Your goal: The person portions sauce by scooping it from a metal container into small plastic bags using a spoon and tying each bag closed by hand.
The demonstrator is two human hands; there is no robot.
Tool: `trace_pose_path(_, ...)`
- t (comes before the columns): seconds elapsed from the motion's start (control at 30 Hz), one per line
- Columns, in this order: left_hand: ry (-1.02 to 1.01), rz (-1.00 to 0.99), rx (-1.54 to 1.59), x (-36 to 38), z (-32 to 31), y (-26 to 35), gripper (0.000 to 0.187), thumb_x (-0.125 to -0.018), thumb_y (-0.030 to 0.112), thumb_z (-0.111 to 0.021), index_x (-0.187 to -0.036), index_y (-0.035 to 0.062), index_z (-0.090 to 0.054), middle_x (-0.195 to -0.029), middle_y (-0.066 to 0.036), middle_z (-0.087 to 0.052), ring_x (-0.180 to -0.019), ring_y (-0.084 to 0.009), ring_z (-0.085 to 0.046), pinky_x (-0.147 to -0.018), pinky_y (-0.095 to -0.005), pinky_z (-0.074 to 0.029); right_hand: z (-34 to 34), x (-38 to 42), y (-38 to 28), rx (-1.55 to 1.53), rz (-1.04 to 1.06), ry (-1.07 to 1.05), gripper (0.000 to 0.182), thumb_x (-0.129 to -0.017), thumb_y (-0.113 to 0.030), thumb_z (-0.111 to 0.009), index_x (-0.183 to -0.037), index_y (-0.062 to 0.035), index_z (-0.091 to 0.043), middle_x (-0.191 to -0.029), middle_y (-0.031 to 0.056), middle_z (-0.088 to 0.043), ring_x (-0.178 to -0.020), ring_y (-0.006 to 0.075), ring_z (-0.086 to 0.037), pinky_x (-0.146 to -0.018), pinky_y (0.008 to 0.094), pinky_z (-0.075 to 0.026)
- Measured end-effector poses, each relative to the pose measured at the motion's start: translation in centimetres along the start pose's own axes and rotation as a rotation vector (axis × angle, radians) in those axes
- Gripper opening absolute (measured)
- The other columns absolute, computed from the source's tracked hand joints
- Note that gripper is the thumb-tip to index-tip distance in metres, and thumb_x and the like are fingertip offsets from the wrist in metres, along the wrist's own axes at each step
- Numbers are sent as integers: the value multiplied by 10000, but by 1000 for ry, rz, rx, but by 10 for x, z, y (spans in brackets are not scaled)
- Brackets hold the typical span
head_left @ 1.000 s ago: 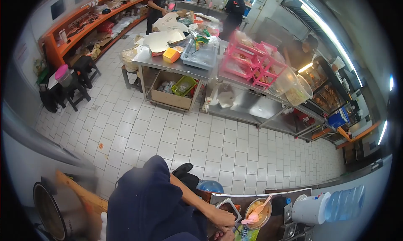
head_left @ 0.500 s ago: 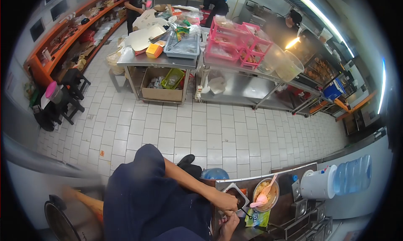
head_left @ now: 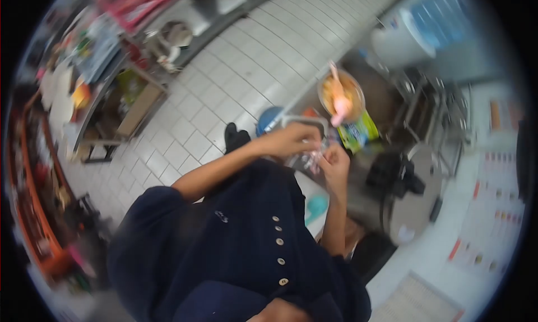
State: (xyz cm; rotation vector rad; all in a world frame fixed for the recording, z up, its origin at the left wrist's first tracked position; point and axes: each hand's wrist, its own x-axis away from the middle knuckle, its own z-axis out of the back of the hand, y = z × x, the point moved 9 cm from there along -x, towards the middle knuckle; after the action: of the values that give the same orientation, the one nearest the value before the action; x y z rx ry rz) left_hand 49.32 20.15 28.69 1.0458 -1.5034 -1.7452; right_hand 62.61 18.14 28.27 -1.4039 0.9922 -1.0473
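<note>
In the middle of the blurred head view, my left hand [head_left: 292, 140] has its fingers closed in a pinch on a small clear plastic packet [head_left: 312, 160]. On the packet's other side, my right hand [head_left: 335, 160] pinches it too. What is inside shows only as whitish and pinkish patches. Just beyond my left hand is a rectangular metal container [head_left: 305, 120], partly hidden by it. A bowl [head_left: 358, 92] of yellowish food stands farther out, with a pink spoon [head_left: 340, 102] lying across it. Beside the bowl lies a green printed packet [head_left: 358, 132].
A large round lidded pot [head_left: 417, 210] stands right of my right arm. Metal racks [head_left: 448, 112] and a water dispenser [head_left: 403, 39] are beyond. A turquoise item [head_left: 316, 207] lies below my hands. Tiled floor [head_left: 207, 92] separates me from loaded worktables.
My view has swung down and round to the right. My hands have moved apart slightly, and the clear packet now shows between them. The bowl and spoon appear higher in view.
</note>
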Motion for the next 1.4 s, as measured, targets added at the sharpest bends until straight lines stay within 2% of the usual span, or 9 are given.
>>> trace_pose_path(0.07, -47, 260, 101, 5, 0, -15, 185, -962, 194, -633, -990, 12, -647, -764, 12, -585, -712, -73, -521, -636, -270, -443, 1, 7, 19, -214, -152, -13, 133, -855, 66, -683, -963, 41, -611, -751, 90, -641, -625, 134, -625, -538, 238, -492)
trace_pose_path(0.13, -64, 239, 13, 4, 0, -6, 192, -953, 195, -644, -1024, 17, -661, -762, -14, -606, -708, -96, -552, -636, -273, -451, -4, 9, 12, -55, -117, -161, 251, -825, 64, -711, -1071, 60, -663, -812, 89, -666, -642, 125, -632, -539, 223, -488)
trace_pose_path(0.27, -97, -38, -302, 8, 0, 17, 331, -884, 233, -716, -1147, 37, -666, -875, -116, -675, -828, -215, -657, -721, -321, -495, -12, 16, 18, -60, -230, -212, 280, -800, 33, -745, -1071, 72, -689, -872, 66, -669, -654, 103, -619, -538, 206, -470)
trace_pose_path(0.5, -161, -75, -738, 27, 0, 28, 559, -759, 313, -805, -1206, 26, -629, -1116, -170, -658, -1050, -327, -615, -929, -427, -463, -7, -1, -15, 526, 189, 66, 181, -756, -78, -805, -897, -20, -709, -885, 52, -642, -721, 143, -593, -590, 278, -466)
trace_pose_path(0.6, -93, 17, -473, 34, 34, 6, 536, -780, 279, -791, -1207, 4, -619, -1120, -147, -665, -1063, -282, -623, -937, -410, -462, 31, -32, -21, 1116, 475, 262, 205, -767, -191, -796, -868, -65, -670, -924, 73, -656, -908, 270, -611, -798, 385, -470)
trace_pose_path(0.73, 213, 374, 31, 67, 67, -99, 443, -853, 260, -743, -1199, 13, -618, -1107, -76, -653, -1072, -187, -600, -939, -347, -458, 61, -72, 50, 1505, 226, 46, 289, -768, -220, -776, -996, -82, -663, -936, 97, -682, -939, 312, -640, -791, 428, -479)
trace_pose_path(0.83, 272, 542, 308, 83, 52, -149, 406, -898, 277, -714, -1204, 28, -619, -1140, -63, -625, -1072, -160, -583, -937, -318, -456, 74, -80, 92, 1490, -91, -143, 218, -802, -230, -734, -956, -84, -683, -894, 128, -691, -903, 352, -656, -768, 462, -485)
trace_pose_path(1.0, 294, 561, 506, 80, 20, -158, 376, -917, 290, -703, -1192, 43, -632, -1104, -46, -641, -999, -116, -548, -836, -260, -434, 43, -71, 71, 1451, -36, -321, 136, -852, -202, -657, -896, -81, -699, -839, 175, -682, -869, 377, -659, -752, 496, -487)
trace_pose_path(1.4, 238, 586, 549, 82, 18, -171, 403, -970, 306, -632, -1242, 11, -593, -1032, -39, -592, -1003, -119, -586, -979, -326, -483, 26, -82, 110, 1120, -176, -357, 93, -859, -147, -619, -874, -64, -660, -878, 179, -686, -894, 388, -645, -750, 490, -476)
